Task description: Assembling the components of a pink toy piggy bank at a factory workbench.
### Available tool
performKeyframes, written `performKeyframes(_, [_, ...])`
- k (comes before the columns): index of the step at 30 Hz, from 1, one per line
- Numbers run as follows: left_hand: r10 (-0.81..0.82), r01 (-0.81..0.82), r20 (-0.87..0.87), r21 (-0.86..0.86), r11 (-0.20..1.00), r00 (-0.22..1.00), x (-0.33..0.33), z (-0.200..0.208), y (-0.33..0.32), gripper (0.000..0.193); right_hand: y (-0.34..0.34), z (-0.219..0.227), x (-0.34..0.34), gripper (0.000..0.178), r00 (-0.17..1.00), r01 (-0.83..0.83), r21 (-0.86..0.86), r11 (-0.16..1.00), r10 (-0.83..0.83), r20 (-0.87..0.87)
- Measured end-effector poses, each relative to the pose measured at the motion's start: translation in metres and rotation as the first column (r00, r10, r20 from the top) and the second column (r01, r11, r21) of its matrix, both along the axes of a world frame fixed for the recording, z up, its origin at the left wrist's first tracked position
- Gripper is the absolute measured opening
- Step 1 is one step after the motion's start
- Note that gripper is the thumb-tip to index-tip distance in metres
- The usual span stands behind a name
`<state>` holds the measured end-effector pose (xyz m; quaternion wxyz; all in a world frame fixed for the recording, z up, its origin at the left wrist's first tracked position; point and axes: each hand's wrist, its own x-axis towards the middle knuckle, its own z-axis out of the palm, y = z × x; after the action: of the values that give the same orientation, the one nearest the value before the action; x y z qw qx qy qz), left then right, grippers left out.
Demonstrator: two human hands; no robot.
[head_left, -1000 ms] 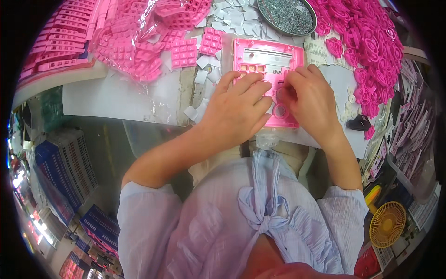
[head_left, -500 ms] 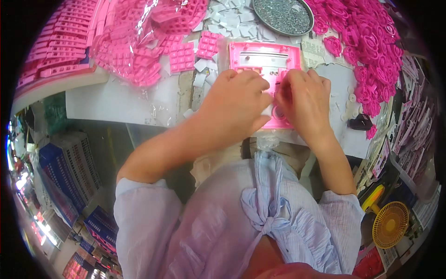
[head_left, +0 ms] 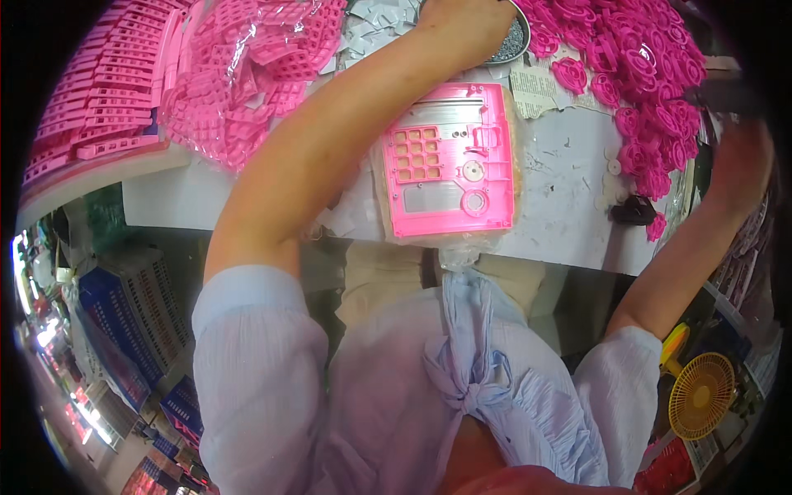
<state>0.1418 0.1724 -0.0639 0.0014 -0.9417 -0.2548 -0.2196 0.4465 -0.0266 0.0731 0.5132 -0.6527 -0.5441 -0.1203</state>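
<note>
A pink plastic casing (head_left: 450,216) lies open side up at the near middle of the table, on a clear plastic wrapping. It has a keypad grid (head_left: 418,154), a small round white part (head_left: 473,171) and a ring-shaped seat. Beyond it, my left hand (head_left: 466,25) dips into a round metal dish (head_left: 523,37) of small silvery screws. Its fingers are curled, and their tips are partly hidden. At the far right my right hand (head_left: 742,169), smeared by motion, is closed at a dark tool (head_left: 730,96) with a narrow tip pointing left.
Pink keypads (head_left: 214,115) in clear plastic lie at the left, near stacked pink strips (head_left: 107,82). White pieces (head_left: 375,29) lie beside the dish. Pink ring-shaped parts (head_left: 635,66) are heaped at the right, near a small black object (head_left: 633,210). A yellow fan (head_left: 701,396) stands lower right.
Both hands have left the pink casing, which now shows uncovered. My left hand has reached away to the dish of screws. My right hand has swung right to the dark tool.
</note>
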Motion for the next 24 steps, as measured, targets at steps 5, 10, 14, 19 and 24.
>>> performKeyframes(5, [-0.115, 0.084, -0.104, -0.261, 0.962, 0.988, -0.024, 0.033, -0.009, 0.025, 0.032, 0.005, -0.057, 0.046, 0.593, -0.639, -0.042, 0.768, 0.458, -0.663])
performKeyframes(10, [-0.233, 0.366, 0.291, -0.594, 0.716, 0.928, -0.106, 0.058, -0.100, 0.013, 0.029, -0.014, -0.161, 0.044, 0.207, -0.835, 0.222, 0.503, 0.661, -0.721])
performKeyframes(14, [-0.157, 0.274, 0.331, -0.345, 0.898, 0.930, -0.137, 0.037, -0.148, 0.015, 0.007, -0.035, -0.222, 0.041, -0.025, -0.833, 0.436, 0.340, 0.765, -0.643])
performKeyframes(19, [-0.076, 0.285, 0.442, -0.429, 0.857, 0.894, -0.143, 0.027, -0.158, 0.021, -0.003, -0.027, -0.241, 0.034, -0.019, -0.861, 0.423, 0.282, 0.814, -0.581])
performKeyframes(24, [-0.039, 0.284, 0.474, -0.456, 0.843, 0.880, -0.139, 0.026, -0.158, 0.016, -0.008, -0.026, -0.254, 0.031, 0.060, -0.837, 0.379, 0.394, 0.755, -0.653])
